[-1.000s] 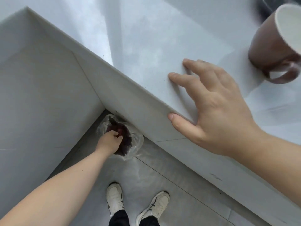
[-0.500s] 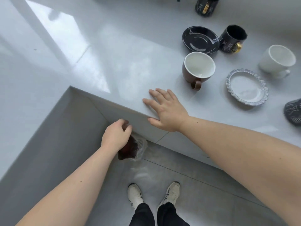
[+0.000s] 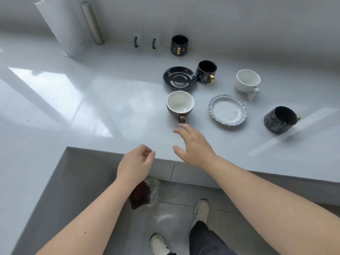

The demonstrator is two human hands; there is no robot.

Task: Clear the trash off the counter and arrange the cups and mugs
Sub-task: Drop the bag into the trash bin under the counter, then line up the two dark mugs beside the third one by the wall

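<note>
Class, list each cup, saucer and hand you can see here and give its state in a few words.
brown mug: upright, empty
white cup: upright
black mug by the wall: upright
black mug beside the saucer: upright
black mug at far right: tipped over
black saucer: bare
white saucer: bare
left hand: loosely curled, empty
right hand: open, empty

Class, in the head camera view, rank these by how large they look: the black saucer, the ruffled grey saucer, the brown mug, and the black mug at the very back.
1. Ruffled grey saucer
2. Black saucer, only slightly smaller; it sits farther back, so that order is unsure
3. Brown mug
4. Back black mug, smallest, though also farthest
</note>
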